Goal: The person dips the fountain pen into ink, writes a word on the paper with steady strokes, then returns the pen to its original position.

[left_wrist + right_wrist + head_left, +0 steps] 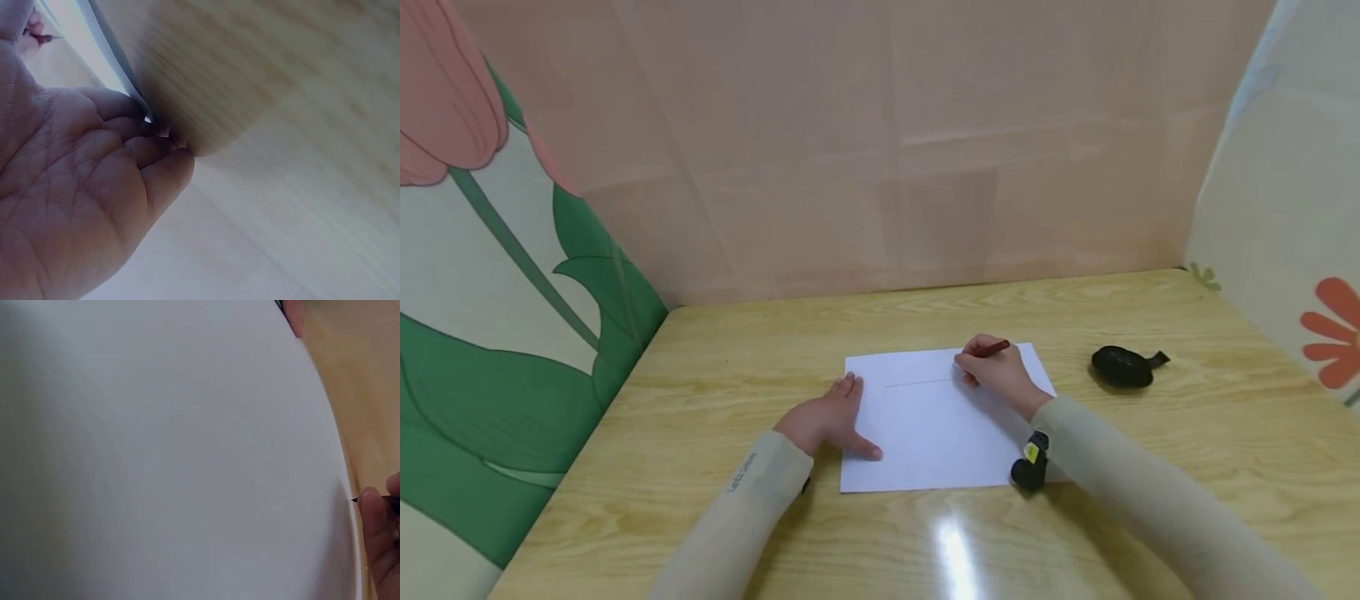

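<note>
A white sheet of paper (925, 433) lies on the wooden table, with one thin, nearly level line (917, 383) across its upper part. My right hand (1003, 377) pinches a dark red pencil (994, 348) over the upper right of the sheet, at the line's right end. In the right wrist view the pencil's dark point (355, 500) shows just beyond the fingertips, right at the paper. My left hand (829, 421) rests on the sheet's left edge, thumb spread toward the near side. From the left wrist its palm (69, 187) is seen with the fingers at the paper's edge.
A glossy black oval object (1122, 367) with a short tab lies right of the paper. A small black device with a yellow mark (1032, 454) sits at my right wrist. A pink backdrop (887, 167) stands behind the table (737, 350), with flower-patterned panels on both sides.
</note>
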Tool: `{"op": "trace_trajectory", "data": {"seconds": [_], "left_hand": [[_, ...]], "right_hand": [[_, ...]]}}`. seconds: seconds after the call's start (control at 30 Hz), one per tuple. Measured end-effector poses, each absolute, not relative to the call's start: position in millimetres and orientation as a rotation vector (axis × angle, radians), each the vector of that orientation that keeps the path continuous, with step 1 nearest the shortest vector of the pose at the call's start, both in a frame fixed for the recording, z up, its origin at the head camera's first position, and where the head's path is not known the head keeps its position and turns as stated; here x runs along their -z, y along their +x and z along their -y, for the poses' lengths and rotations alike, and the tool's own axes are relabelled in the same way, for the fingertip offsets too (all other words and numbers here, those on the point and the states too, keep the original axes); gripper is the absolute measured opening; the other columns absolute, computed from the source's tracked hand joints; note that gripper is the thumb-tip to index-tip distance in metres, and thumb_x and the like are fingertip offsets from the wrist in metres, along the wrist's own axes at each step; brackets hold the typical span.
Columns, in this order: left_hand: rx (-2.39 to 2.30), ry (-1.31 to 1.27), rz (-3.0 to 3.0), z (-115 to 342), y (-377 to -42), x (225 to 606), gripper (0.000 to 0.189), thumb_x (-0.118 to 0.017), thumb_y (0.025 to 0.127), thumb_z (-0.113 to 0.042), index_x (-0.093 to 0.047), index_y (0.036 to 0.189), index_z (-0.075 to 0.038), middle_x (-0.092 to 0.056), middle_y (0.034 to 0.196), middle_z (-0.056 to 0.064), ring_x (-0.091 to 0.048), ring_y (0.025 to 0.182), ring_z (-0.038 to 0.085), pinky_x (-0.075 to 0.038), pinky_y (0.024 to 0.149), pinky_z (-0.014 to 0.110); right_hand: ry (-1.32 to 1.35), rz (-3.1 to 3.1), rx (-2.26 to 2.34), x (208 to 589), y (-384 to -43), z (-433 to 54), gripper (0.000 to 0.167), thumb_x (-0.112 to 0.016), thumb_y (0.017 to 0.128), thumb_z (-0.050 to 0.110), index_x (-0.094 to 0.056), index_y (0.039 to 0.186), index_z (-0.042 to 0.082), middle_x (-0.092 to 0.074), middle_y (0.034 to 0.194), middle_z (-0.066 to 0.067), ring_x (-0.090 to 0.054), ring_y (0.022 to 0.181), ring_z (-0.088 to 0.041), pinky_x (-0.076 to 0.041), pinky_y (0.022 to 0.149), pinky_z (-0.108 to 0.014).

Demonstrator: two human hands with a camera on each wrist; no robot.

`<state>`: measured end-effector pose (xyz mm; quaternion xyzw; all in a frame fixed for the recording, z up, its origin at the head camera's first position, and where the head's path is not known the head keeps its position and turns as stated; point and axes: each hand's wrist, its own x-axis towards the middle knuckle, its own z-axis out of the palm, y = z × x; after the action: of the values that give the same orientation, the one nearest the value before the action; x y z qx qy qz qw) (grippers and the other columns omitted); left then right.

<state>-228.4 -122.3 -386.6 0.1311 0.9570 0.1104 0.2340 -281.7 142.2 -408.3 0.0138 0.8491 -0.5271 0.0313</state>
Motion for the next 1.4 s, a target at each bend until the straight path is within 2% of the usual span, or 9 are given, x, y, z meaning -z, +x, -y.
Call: {"op": "trace_trajectory", "data": {"seconds": [0.2,0.5,0.87,1.13,1.4], "left_hand": [[-0.308,0.336,-2.622,120.3,-228.2,383.6,0.117,-0.075,0.067,-0.055,-0.008,0.149,-0.005,-0.002,0.156,0.010,-0.003,0.143,0.025,-0.013,0.114,0.040],[-0.300,0.334,-2.622,121.0,-229.9,386.0,0.118,-0.075,0.067,-0.057,-0.008,0.149,-0.005,-0.002,0.156,0.010,-0.003,0.143,0.025,-0.012,0.115,0.039],[-0.330,0.344,-2.612,121.0,-227.7,384.8,0.118,-0.076,0.067,-0.055,-0.008,0.149,-0.005,-0.002,0.156,0.010,-0.003,0.143,0.025,-0.013,0.114,0.039],[-0.318,0.342,-2.618,121.0,-228.3,385.1,0.118,-0.076,0.066,-0.056,-0.008,0.149,-0.005,-0.002,0.156,0.009,-0.003,0.143,0.024,-0.013,0.114,0.039],[-0.336,0.335,-2.616,120.5,-228.6,384.7,0.117,-0.076,0.066,-0.054,-0.009,0.149,-0.005,-0.003,0.156,0.009,-0.003,0.143,0.024,-0.013,0.114,0.039]], "right_hand": [[-0.028,-2.657,1.597,409.5,-282.8,-145.4,0.018,-0.064,0.086,0.025,-0.060,0.089,0.008,-0.062,0.072,-0.006,-0.058,0.064,-0.017,-0.048,0.061,-0.025],[-0.065,-2.640,1.646,412.6,-283.6,-146.5,0.016,-0.066,0.086,0.021,-0.060,0.091,0.007,-0.062,0.076,-0.006,-0.059,0.066,-0.016,-0.048,0.061,-0.023],[-0.208,-2.635,1.712,417.2,-279.2,-148.5,0.012,-0.066,0.086,0.016,-0.058,0.084,0.007,-0.061,0.070,-0.007,-0.058,0.062,-0.018,-0.048,0.061,-0.024],[-0.277,-2.650,1.717,418.0,-278.2,-149.2,0.016,-0.067,0.084,0.016,-0.058,0.083,0.003,-0.061,0.066,-0.008,-0.059,0.059,-0.016,-0.048,0.059,-0.023],[-0.353,-2.650,1.716,415.8,-274.4,-149.6,0.015,-0.067,0.084,0.011,-0.057,0.081,0.000,-0.061,0.064,-0.015,-0.058,0.057,-0.019,-0.047,0.055,-0.023]]}}
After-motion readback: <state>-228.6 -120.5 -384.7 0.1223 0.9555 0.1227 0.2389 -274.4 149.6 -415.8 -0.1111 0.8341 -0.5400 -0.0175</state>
